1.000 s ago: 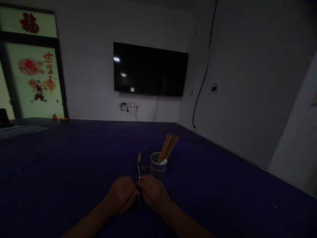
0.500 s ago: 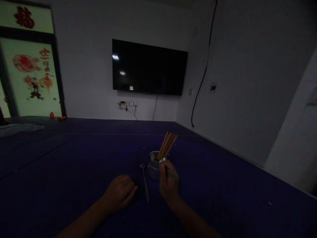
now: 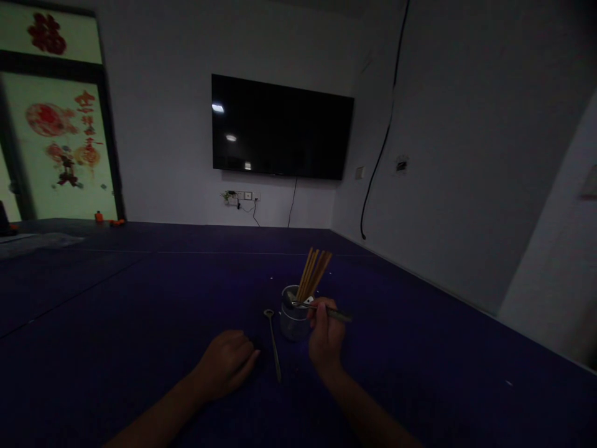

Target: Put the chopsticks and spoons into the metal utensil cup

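In my right hand is a metal spoon, pinched by its handle between thumb and fingers. The spoon's bowl points left, over the rim of a small cylindrical holder. Several wooden chopsticks stand in that holder, leaning right, with a small white piece by its right rim. Left of the holder, a second long-handled spoon lies on the purple surface. My left hand rests on the surface left of this spoon, fingers curled in and nothing seen in them.
The dark purple surface stretches to the walls. A black television hangs at the back above wall sockets. A black cable runs down the right wall. Small orange items lie near the door at far left.
My right hand has shifted slightly right, and the spoon has turned nearly level, its bowl now visible over the holder's rim. The chopsticks have shifted slightly left. My left hand stays put.
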Action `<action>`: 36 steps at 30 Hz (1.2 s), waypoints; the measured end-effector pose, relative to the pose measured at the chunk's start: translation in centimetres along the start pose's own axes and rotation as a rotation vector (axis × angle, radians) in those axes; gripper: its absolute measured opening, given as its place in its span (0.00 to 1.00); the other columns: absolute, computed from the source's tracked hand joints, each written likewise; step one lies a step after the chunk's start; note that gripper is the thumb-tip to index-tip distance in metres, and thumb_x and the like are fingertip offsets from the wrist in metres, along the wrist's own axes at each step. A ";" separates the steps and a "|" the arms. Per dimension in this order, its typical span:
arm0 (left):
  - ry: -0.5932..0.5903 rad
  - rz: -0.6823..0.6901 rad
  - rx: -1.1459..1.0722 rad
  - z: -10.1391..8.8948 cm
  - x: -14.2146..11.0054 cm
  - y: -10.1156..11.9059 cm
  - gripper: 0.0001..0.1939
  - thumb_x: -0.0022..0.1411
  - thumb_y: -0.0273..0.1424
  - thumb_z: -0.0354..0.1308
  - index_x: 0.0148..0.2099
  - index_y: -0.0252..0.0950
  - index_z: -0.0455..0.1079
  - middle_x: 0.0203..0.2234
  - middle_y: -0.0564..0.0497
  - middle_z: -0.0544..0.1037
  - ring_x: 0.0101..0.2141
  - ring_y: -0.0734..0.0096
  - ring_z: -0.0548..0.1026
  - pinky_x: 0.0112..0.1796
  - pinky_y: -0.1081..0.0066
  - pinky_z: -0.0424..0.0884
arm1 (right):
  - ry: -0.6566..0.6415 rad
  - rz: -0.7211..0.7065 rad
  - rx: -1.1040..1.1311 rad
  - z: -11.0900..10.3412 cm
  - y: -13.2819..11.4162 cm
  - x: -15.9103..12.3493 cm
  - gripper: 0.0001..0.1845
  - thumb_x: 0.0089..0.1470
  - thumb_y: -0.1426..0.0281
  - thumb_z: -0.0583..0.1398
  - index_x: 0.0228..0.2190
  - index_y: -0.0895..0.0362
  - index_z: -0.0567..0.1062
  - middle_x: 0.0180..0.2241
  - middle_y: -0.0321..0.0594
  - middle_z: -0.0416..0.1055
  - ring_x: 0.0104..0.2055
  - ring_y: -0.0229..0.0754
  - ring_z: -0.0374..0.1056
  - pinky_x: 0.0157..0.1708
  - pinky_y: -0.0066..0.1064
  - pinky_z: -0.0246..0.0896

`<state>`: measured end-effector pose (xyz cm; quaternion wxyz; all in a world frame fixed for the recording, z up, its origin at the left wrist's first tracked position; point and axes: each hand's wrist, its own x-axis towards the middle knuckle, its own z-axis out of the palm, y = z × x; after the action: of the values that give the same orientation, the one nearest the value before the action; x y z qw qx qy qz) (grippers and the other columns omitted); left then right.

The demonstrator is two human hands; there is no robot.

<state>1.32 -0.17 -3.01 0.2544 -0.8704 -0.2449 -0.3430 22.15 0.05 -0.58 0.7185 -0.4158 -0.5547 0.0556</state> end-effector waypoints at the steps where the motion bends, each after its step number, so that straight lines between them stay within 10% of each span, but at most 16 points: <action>1: -0.001 -0.001 -0.001 0.0 0.0 0.0 0.16 0.66 0.27 0.42 0.26 0.36 0.62 0.18 0.53 0.68 0.21 0.74 0.65 0.24 0.73 0.60 | 0.006 0.008 -0.001 -0.1 -0.1 0.0 0.20 0.61 0.57 0.44 0.28 0.56 0.66 0.20 0.32 0.61 0.21 0.37 0.57 0.22 0.28 0.52; 14: -0.026 0.000 0.005 0.3 -0.3 -0.2 0.18 0.67 0.28 0.41 0.25 0.36 0.62 0.18 0.53 0.68 0.21 0.74 0.65 0.24 0.73 0.60 | 0.139 0.039 -0.036 -0.4 -0.3 1.2 0.24 0.61 0.52 0.43 0.28 0.56 0.67 0.19 0.33 0.61 0.21 0.38 0.59 0.23 0.29 0.54; 25: -0.042 -0.022 -0.015 0.4 -0.2 -0.2 0.18 0.67 0.28 0.41 0.24 0.36 0.62 0.18 0.53 0.68 0.21 0.74 0.66 0.24 0.73 0.61 | -0.038 0.235 -0.129 -0.4 1.6 2.1 0.26 0.55 0.51 0.51 0.27 0.60 0.75 0.24 0.43 0.73 0.27 0.44 0.67 0.26 0.31 0.56; 36: -0.039 -0.035 -0.035 0.2 -0.1 0.1 0.17 0.66 0.28 0.41 0.25 0.36 0.63 0.18 0.53 0.68 0.21 0.74 0.66 0.25 0.72 0.62 | -0.006 0.244 -0.080 -0.1 2.7 2.3 0.22 0.49 0.57 0.59 0.40 0.62 0.74 0.18 0.30 0.63 0.19 0.36 0.59 0.20 0.26 0.52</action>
<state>1.37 -0.14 -3.21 0.2280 -0.8769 -0.2591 -0.3345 24.16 2.98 -0.70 0.6877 -0.5084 -0.5037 0.1219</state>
